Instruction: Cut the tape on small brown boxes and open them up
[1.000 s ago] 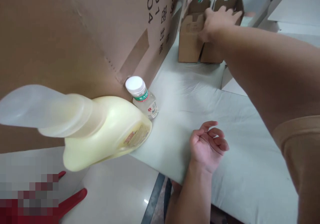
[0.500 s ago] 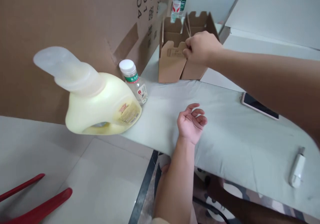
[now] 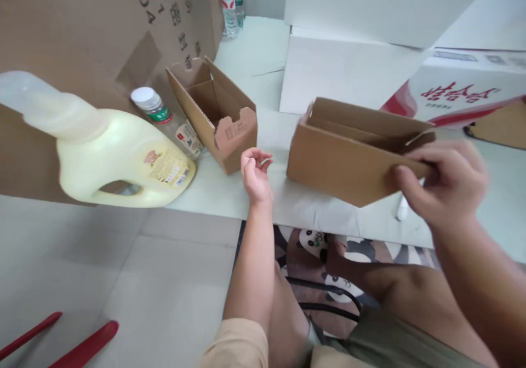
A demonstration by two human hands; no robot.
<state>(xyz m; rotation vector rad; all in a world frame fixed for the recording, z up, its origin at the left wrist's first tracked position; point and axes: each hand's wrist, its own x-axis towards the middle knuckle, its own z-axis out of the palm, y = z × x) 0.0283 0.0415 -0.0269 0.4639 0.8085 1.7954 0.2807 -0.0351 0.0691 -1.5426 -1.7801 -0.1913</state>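
Observation:
My right hand [image 3: 447, 179] grips the right end of a long, open-topped cardboard box [image 3: 341, 162], thumb on the outer wall and fingers over the end. The box is slightly blurred and tilts above the table. A second open cardboard box [image 3: 236, 138], with a notched front edge, stands on the table to the left. Just in front of it is my left hand [image 3: 258, 173], palm up with fingers loosely curled and apart, holding nothing. Left of that box, a clear bottle with a white cap [image 3: 187, 138] leans beside a large pale-yellow jug [image 3: 123, 154].
A big brown carton [image 3: 94, 23] rises at the left, with water bottles [image 3: 230, 6] behind it. White boxes [image 3: 337, 67] and a red-and-white printed box [image 3: 456, 88] stand at the back. A white cutter [image 3: 402, 209] lies partly hidden near the table's front edge [image 3: 329, 220].
My right hand has brought one cardboard box rightward and nearer, away from the other. The other box now stands farther left, beside the capped bottle. The view has shifted right.

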